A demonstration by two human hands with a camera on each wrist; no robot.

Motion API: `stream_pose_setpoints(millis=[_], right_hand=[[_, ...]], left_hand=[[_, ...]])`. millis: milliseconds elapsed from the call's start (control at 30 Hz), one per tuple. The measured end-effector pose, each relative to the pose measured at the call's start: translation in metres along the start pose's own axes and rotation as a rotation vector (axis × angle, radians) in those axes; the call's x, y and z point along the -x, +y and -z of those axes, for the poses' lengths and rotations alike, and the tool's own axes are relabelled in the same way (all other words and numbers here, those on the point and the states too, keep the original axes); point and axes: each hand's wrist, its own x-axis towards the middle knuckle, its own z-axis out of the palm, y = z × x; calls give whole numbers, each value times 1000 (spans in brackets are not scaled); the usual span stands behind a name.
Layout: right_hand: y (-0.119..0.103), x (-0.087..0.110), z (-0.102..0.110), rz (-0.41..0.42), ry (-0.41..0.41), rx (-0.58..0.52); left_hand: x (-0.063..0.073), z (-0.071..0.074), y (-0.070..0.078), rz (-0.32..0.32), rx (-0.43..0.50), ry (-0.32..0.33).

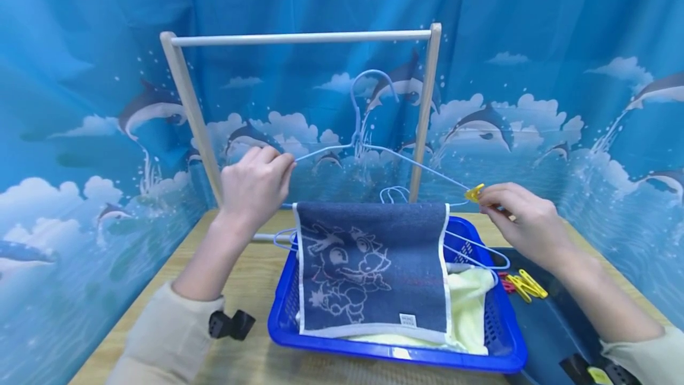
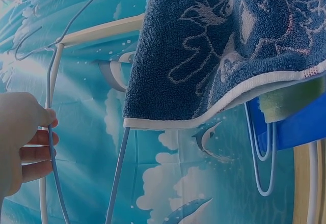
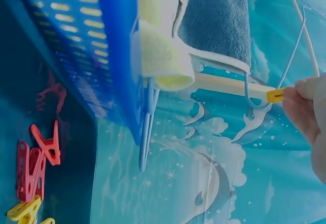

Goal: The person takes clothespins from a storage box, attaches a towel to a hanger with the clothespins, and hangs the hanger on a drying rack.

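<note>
A dark blue towel (image 1: 374, 260) with a pale cartoon figure and white edging hangs over the lower bar of a light blue hanger (image 1: 326, 150). My left hand (image 1: 256, 183) pinches the hanger's left shoulder between thumb and fingers, as the left wrist view also shows. At the opposite end, my right hand (image 1: 526, 218) pinches a yellow clothespin (image 1: 474, 193) whose tip is right at the hanger's right corner. In the right wrist view the clothespin (image 3: 275, 95) overlaps the hanger wire, apart from the towel's edge. The hanger's hook points up.
Below the towel stands a blue basket (image 1: 280, 314) holding pale yellow cloth (image 1: 470, 308) and more hangers (image 1: 502, 260). Right of it, a dark tray (image 1: 556, 319) contains red and yellow clothespins (image 1: 526, 286). A wooden rack with a white rod (image 1: 304, 38) rises behind.
</note>
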Motion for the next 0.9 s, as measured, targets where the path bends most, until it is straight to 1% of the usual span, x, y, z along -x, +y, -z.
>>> stream_pose_setpoints(millis=[200,367,567,700,800,900], right_hand=[[-1,-4,-1,28,4,-9],[-2,-5,-3,24,9,-41],[-2,-7,-5,55,31,-47],[-5,-9,-5,33,29,-37],[-6,-10,-6,7,11,-38],[-6,-10,-8,15,9,-40]], left_hand=[[0,0,-1,9,3,7],[0,0,-1,15,0,-10],[1,0,-2,20,-6,-17],[1,0,-2,17,-8,-10],[1,0,-2,16,-7,-7],[1,0,-2,16,-7,-8]])
